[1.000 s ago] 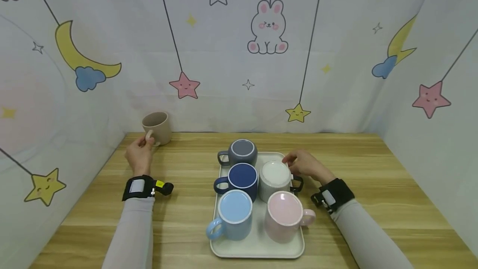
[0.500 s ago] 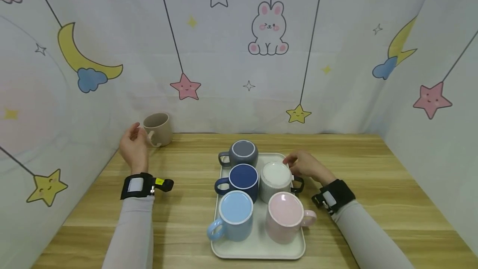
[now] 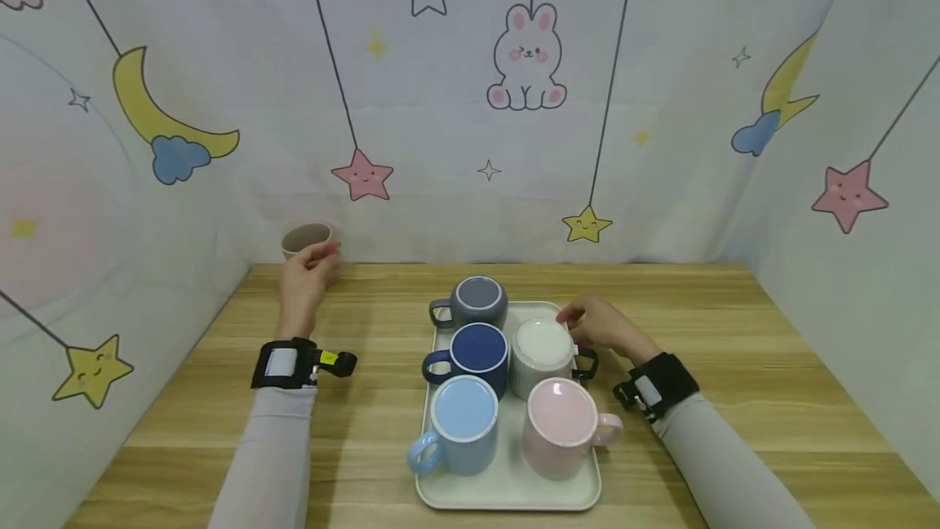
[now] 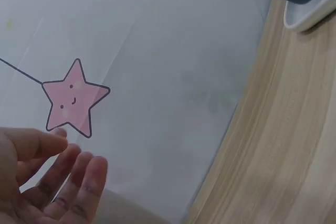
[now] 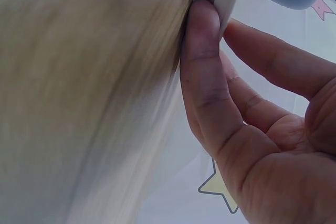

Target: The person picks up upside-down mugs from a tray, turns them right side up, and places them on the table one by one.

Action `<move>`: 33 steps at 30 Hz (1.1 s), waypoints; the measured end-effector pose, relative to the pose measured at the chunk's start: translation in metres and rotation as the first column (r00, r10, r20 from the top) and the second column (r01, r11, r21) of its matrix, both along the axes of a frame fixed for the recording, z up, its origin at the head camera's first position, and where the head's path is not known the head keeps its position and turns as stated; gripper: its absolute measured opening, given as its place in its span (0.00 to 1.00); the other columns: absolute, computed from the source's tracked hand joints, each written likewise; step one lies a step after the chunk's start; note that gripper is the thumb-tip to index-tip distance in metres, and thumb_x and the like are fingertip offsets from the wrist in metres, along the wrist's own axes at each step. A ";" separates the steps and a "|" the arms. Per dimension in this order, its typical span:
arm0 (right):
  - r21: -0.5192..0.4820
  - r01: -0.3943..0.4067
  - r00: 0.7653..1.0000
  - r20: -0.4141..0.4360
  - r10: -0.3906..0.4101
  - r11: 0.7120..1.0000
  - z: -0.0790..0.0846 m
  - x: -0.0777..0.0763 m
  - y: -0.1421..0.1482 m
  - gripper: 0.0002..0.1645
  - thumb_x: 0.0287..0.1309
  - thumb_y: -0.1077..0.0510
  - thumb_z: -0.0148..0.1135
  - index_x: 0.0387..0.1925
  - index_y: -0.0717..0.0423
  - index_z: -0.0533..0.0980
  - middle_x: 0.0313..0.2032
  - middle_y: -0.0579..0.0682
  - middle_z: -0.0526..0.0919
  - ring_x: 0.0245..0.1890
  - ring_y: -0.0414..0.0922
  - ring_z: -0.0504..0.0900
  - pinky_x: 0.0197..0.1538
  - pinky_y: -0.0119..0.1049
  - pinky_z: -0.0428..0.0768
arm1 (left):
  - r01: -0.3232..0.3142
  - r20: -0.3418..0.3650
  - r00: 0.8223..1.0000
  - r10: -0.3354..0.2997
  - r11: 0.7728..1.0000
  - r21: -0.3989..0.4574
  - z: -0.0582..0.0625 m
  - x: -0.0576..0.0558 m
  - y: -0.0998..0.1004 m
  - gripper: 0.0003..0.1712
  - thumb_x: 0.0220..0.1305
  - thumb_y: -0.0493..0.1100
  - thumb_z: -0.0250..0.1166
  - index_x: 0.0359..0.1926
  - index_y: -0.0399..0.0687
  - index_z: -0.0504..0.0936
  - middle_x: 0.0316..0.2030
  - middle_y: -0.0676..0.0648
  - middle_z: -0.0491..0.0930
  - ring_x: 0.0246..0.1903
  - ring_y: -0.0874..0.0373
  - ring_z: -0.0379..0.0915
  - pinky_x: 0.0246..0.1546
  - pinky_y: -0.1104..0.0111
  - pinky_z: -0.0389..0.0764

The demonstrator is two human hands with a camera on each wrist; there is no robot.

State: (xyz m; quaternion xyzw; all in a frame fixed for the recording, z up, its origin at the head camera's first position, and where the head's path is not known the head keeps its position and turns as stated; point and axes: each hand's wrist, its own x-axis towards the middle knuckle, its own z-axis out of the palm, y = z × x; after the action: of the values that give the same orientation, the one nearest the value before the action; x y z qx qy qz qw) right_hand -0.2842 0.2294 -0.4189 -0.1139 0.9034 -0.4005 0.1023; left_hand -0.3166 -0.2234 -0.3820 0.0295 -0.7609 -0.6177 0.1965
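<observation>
Read on a clock centred on the tray, the printed cloth backdrop (image 3: 455, 121) hung at twelve o'clock, behind the wooden table (image 3: 764, 406). The white tray (image 3: 508, 486) lay on the table, carrying five upside-down mugs. At two o'clock the right hand (image 3: 604, 323) pinched its rim between thumb and fingers. At ten o'clock the left hand (image 3: 303, 280) had its fingers loosely bent, grasping nothing. On the tray, the pink mug (image 3: 560, 427) sat at four, the light blue mug (image 3: 464, 423) at eight, the white mug (image 3: 542, 349) at one, the navy mug (image 3: 479, 353) at eleven, the grey mug (image 3: 479, 300) just short of twelve. The upright beige cup (image 3: 306, 236), half hidden behind the left hand, stood at ten; contact could not be told.
</observation>
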 end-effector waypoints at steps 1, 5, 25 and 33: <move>0.000 0.001 1.000 0.001 -0.001 1.000 0.000 0.000 0.000 0.17 0.52 0.69 0.66 0.46 0.68 0.79 0.37 0.57 0.78 0.33 0.48 0.77 0.34 0.35 0.83 | 0.056 0.015 0.998 -0.056 0.998 0.006 0.000 0.000 0.002 0.19 0.72 0.41 0.58 0.61 0.40 0.77 0.53 0.41 0.77 0.46 0.52 0.76 0.40 0.75 0.83; 0.000 -0.001 1.000 -0.002 0.001 1.000 0.000 -0.001 0.000 0.17 0.51 0.69 0.67 0.46 0.68 0.79 0.37 0.57 0.78 0.33 0.48 0.77 0.34 0.35 0.83 | 0.213 0.066 0.975 -0.212 0.977 -0.006 0.001 -0.001 0.009 0.21 0.73 0.40 0.57 0.63 0.38 0.74 0.55 0.35 0.73 0.49 0.49 0.74 0.45 0.70 0.83; 0.001 -0.015 1.000 -0.009 0.015 1.000 0.002 0.002 0.000 0.17 0.50 0.69 0.67 0.45 0.68 0.79 0.35 0.56 0.79 0.31 0.47 0.76 0.33 0.35 0.82 | 0.546 0.356 0.793 -0.495 0.836 -0.053 -0.010 -0.006 0.040 0.26 0.72 0.36 0.55 0.69 0.41 0.65 0.59 0.33 0.68 0.58 0.39 0.70 0.54 0.55 0.80; 0.005 -0.017 1.000 -0.007 0.017 1.000 0.002 0.003 -0.001 0.17 0.50 0.69 0.67 0.45 0.68 0.79 0.36 0.56 0.79 0.32 0.48 0.76 0.33 0.35 0.82 | 0.575 0.383 0.767 -0.514 0.816 -0.056 -0.012 -0.004 0.049 0.26 0.71 0.34 0.56 0.68 0.41 0.66 0.57 0.33 0.69 0.57 0.37 0.70 0.54 0.53 0.79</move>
State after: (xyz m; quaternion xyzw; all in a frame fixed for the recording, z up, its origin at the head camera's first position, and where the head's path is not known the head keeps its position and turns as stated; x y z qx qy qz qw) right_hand -0.2812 0.2289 -0.4165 -0.1228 0.9036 -0.3972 0.1029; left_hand -0.3206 -0.1744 -0.3938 -0.1004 -0.8084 -0.5655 -0.1287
